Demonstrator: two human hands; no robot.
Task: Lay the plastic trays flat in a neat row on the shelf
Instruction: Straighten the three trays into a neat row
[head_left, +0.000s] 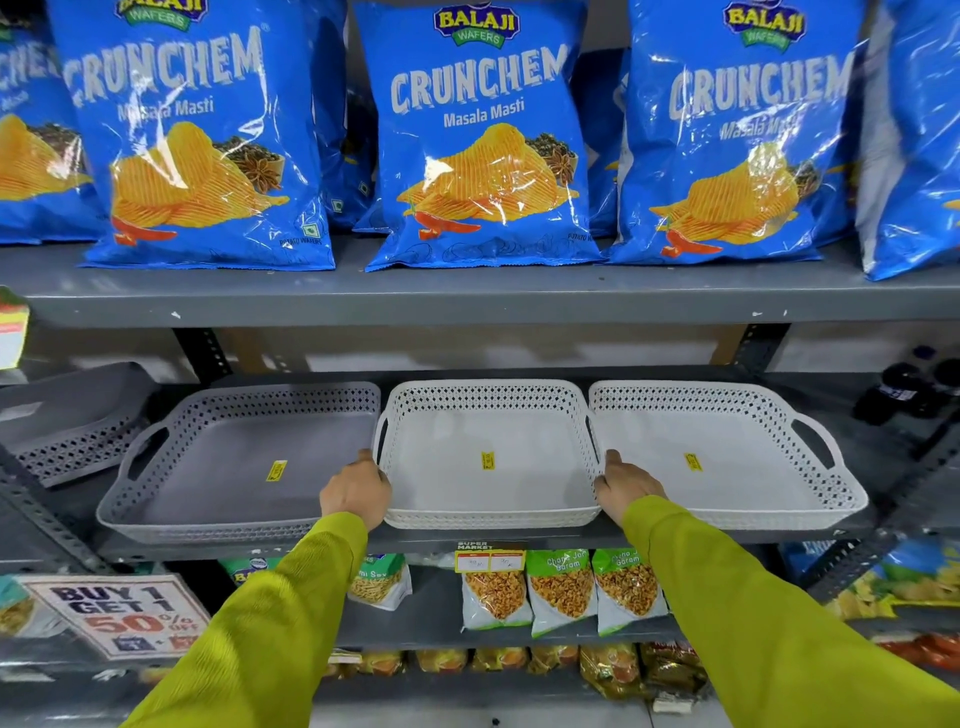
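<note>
Three perforated plastic trays lie flat side by side on the grey middle shelf (426, 540). A grey tray (249, 457) is on the left, a white tray (488, 488) in the middle and another white tray (727, 478) on the right. The middle one looks like a stack of several nested trays. My left hand (356, 491) grips the middle tray's left handle. My right hand (626, 486) holds its right handle. Each tray carries a small yellow sticker.
Another grey tray (67, 421) lies tilted on the adjoining shelf at far left. Blue crisp bags (483, 140) fill the shelf above. Snack packets (561, 592) and a promo sign (119, 613) sit below. Dark bottles (904, 389) stand at the right.
</note>
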